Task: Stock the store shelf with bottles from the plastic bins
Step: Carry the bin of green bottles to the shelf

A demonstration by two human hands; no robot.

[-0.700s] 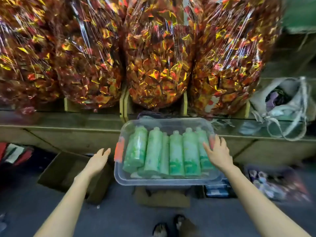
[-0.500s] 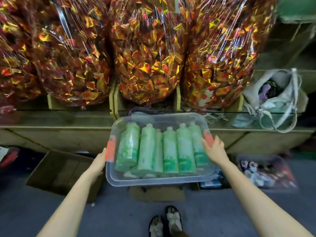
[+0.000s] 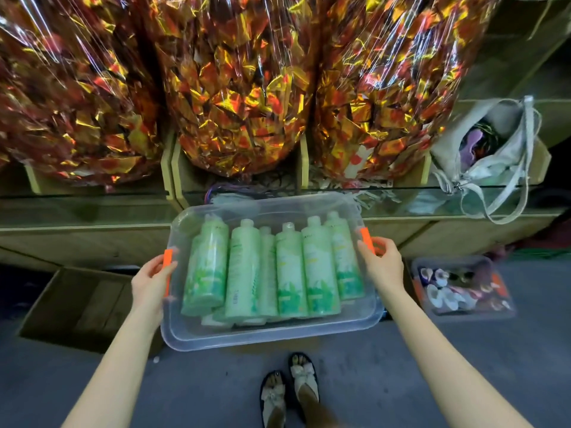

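A clear lidded plastic bin sits in front of me at waist height, its far end toward the shelf ledge. Several green bottles lie side by side inside it. My left hand grips the orange latch on the bin's left side. My right hand grips the orange latch on the right side.
Large bags of red and gold foil fill the shelf above. A grey handbag hangs at the right. An open cardboard box stands on the floor at left, a second bin of small items at right. My feet are below.
My left hand moved in from beside the bin and took hold of the left latch. My right hand shifted onto the right latch. The view moved closer to the shelf.
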